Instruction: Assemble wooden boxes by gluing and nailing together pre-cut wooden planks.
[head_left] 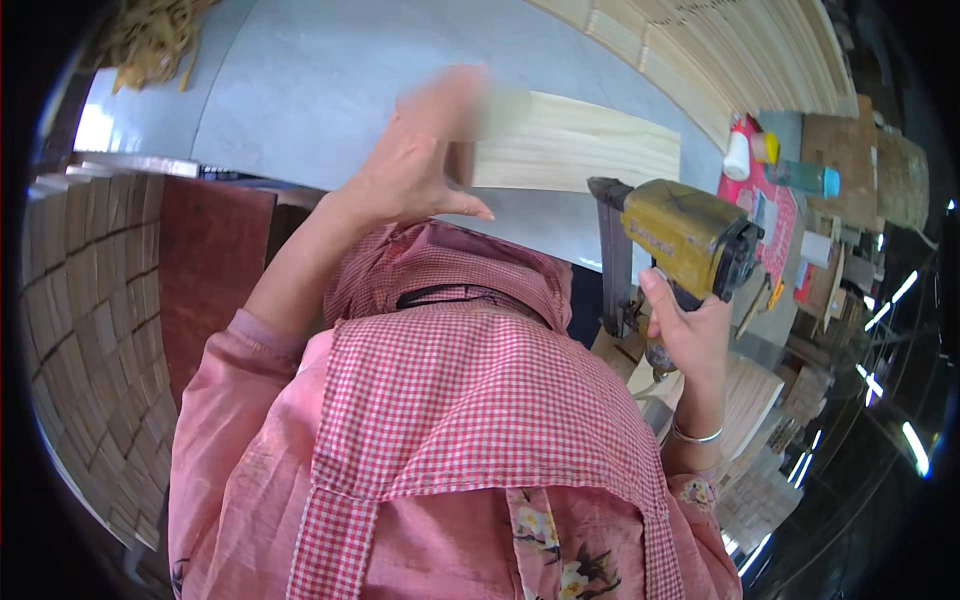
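Note:
My left hand (415, 155) is at the left end of a pale wooden board (590, 145) lying on the grey tabletop. Its thumb stretches out below the board's near edge, apart from the fingers. Those fingers are blurred and reach toward the far edge; whether they touch the board I cannot make out. At the right, my right hand (690, 330) is closed round the handle of a yellow and black nail gun (685, 240). The gun's dark nose is close to the board's near right corner, and its long magazine points down toward me.
Stacked pale wooden strips (700, 55) lie at the far right of the table (290, 90). Beyond the gun are a white bottle (737, 158), a yellow roll (765, 148) and a teal bottle (805, 178). Wood blocks (95, 300) are piled at the left, beside a reddish-brown panel (210, 270).

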